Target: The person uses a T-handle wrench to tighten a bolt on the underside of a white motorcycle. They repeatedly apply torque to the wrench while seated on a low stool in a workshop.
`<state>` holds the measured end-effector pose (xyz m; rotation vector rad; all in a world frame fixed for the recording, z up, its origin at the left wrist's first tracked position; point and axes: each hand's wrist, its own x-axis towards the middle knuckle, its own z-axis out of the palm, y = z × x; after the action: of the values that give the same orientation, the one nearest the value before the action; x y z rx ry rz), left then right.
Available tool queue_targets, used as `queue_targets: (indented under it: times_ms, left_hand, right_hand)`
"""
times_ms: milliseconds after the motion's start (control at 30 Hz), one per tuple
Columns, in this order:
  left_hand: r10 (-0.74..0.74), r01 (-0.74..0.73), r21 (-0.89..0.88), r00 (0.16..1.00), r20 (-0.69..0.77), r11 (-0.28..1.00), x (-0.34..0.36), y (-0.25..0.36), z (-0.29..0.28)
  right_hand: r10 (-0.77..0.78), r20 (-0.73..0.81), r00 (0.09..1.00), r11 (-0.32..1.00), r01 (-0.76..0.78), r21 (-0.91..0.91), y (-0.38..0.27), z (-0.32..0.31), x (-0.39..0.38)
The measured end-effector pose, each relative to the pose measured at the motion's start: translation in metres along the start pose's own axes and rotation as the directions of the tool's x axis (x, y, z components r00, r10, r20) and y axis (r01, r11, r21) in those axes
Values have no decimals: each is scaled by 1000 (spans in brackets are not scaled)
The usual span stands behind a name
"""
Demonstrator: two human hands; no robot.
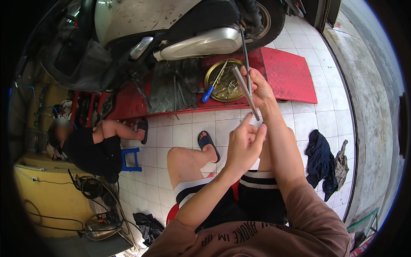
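Note:
My right hand [259, 87] is closed around long metal rods held beside the motorcycle. A silver, tube-like rod [244, 84] slants down toward me, and a thin dark rod [245, 49] runs up to the motorcycle's rear wheel area. Whether the two are joined is hidden by my fingers. Close to the silver rod's lower end is my left hand [245, 143], index finger and thumb apart, other fingers curled, with nothing seen in it. Just left of my right hand lies a round gold tray [209, 73] holding small metal parts and a blue-handled screwdriver [208, 93].
The motorcycle [201, 45] stands on a red lift platform [295, 73] bearing a dark ridged plate and tools. At left, another person [87, 150] sits by a blue stool [130, 159]. Dark cloths [321, 162] lie on the tiled floor at right. Hoses and a compressor [102, 225] are lower left.

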<state>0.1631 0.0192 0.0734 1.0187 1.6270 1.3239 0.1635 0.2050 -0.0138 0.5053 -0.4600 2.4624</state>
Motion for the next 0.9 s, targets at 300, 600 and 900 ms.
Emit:
queue_targets:
  times_ms: [300, 600, 900]
  left_hand:
    - [219, -212, 204, 975, -16, 956, 0, 5, 6]
    - [37, -38, 6, 989, 142, 999, 0, -2, 14]
    - [-13, 10, -92, 1000, -26, 996, -3, -18, 4]
  right_hand:
    - [18, -69, 997, 993, -26, -116, 1, -7, 1]
    - [30, -87, 996, 992, -40, -117, 0, -15, 1]
    - [20, -106, 994, 992, -33, -120, 5, -10, 6]
